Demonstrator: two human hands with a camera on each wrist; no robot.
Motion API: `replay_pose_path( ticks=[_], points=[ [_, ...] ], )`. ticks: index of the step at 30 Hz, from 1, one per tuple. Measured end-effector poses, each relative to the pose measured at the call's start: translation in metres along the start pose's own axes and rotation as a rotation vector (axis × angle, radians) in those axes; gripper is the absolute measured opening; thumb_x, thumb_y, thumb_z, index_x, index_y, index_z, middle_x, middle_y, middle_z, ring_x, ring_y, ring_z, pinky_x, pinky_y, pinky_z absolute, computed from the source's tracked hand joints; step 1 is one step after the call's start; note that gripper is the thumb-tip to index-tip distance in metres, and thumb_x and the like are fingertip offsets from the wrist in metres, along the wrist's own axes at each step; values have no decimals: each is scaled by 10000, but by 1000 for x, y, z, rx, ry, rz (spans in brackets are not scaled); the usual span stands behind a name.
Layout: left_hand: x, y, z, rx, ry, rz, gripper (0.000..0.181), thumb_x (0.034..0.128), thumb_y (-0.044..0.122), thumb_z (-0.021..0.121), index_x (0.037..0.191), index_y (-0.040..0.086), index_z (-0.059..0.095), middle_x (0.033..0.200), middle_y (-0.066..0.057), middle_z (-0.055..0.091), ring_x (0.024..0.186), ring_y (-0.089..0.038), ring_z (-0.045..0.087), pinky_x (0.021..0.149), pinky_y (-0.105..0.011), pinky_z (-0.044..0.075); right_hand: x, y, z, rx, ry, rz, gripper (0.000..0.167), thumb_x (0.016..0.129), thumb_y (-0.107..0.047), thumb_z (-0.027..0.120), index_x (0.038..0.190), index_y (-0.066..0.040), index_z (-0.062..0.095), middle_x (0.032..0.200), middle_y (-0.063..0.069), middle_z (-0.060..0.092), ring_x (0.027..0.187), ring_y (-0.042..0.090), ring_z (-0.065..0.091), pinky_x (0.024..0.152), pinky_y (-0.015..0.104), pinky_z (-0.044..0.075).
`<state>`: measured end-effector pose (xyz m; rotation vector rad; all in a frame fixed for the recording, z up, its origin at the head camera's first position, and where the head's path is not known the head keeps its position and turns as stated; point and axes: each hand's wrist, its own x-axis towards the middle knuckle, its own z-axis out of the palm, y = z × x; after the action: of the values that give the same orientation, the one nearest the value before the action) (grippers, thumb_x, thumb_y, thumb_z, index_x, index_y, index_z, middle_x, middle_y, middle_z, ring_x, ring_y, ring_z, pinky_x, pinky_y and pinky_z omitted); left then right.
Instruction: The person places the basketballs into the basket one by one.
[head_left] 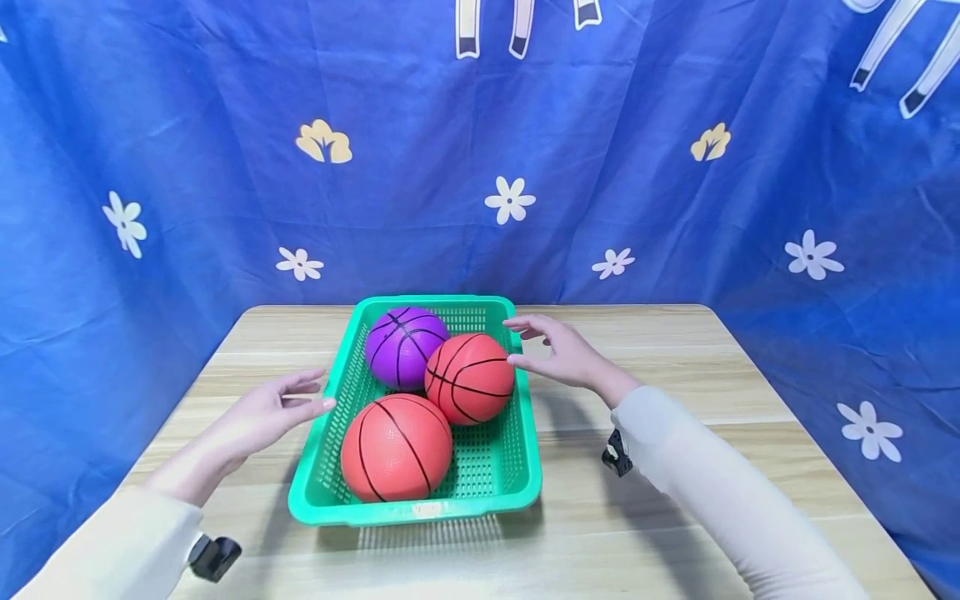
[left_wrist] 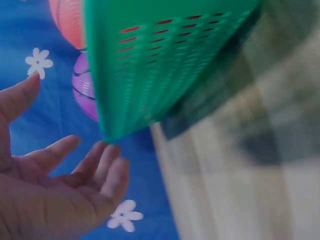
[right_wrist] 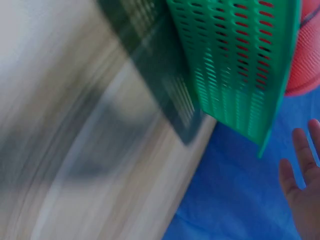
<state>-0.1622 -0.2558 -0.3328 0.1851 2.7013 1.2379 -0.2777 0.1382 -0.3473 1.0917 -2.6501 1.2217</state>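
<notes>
A green perforated plastic basket (head_left: pixel 491 505) stands on the table with three balls inside. One red-orange basketball (head_left: pixel 397 448) lies at its near left, another red-orange basketball (head_left: pixel 471 380) at the right, and a purple basketball (head_left: pixel 406 348) toward the back left. My left hand (head_left: pixel 262 412) is beside the basket's left rim, fingers loosely extended and holding nothing; the left wrist view shows its palm turned up near the green wall (left_wrist: pixel 150 65). On the other side, my right hand (head_left: pixel 555 350) hovers by the right rim near the right-hand ball, its fingers extended and nothing in them.
The basket sits on a light wood-grain table (head_left: pixel 637 533). Behind and at both sides hangs a blue curtain (head_left: pixel 420 208) printed with white flowers. A small black device is strapped at each wrist, such as the right one (head_left: pixel 617 454).
</notes>
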Motion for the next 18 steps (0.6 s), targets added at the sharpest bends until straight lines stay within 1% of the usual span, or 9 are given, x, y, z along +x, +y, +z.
replay_pose_path(
  ticks=[2, 6, 10, 14, 16, 18],
  points=[
    [6, 11, -1, 54, 24, -1, 743, 932, 389, 602, 1450, -53, 307, 1367, -333, 402, 1187, -484, 454, 903, -570, 455, -1, 0, -6, -2, 12, 27, 508, 859, -308, 712, 1304, -109, 568, 1261, 73, 588, 1102, 233, 556, 899, 467, 453],
    [17, 34, -3, 180, 82, 28, 788, 902, 504, 592, 1431, -36, 369, 1381, -308, 411, 1189, -493, 441, 896, -589, 448, -2, -2, -18, -22, 31, 82, 447, 861, -319, 704, 1244, -104, 618, 1211, 36, 620, 1058, 223, 579, 875, 462, 478],
    [27, 56, -1, 332, 133, 64, 852, 867, 612, 559, 1417, -20, 409, 1389, -308, 399, 1232, -489, 388, 942, -639, 375, -5, -6, -31, -51, 53, 125, 413, 869, -327, 694, 1212, -103, 637, 1190, 46, 630, 1046, 257, 593, 866, 439, 494],
    [33, 74, 4, 466, 189, 69, 889, 832, 687, 530, 1419, 27, 431, 1385, -311, 385, 1259, -488, 332, 938, -701, 299, -6, -11, -44, -104, 65, 174, 408, 874, -363, 683, 1198, -118, 642, 1180, 45, 635, 1041, 240, 598, 878, 416, 490],
    [34, 81, 6, 516, 217, 60, 924, 804, 738, 505, 1429, 61, 430, 1397, -295, 369, 1254, -490, 324, 910, -705, 292, -7, -14, -49, -148, 71, 198, 415, 881, -390, 668, 1203, -131, 639, 1173, 45, 636, 1037, 226, 597, 885, 413, 485],
    [35, 86, 8, 558, 242, 63, 964, 779, 782, 476, 1442, 84, 415, 1412, -282, 346, 1246, -501, 316, 887, -696, 284, -8, -17, -54, -204, 80, 215, 434, 889, -417, 647, 1220, -138, 630, 1183, 60, 628, 1053, 239, 587, 900, 423, 473]
  ],
)
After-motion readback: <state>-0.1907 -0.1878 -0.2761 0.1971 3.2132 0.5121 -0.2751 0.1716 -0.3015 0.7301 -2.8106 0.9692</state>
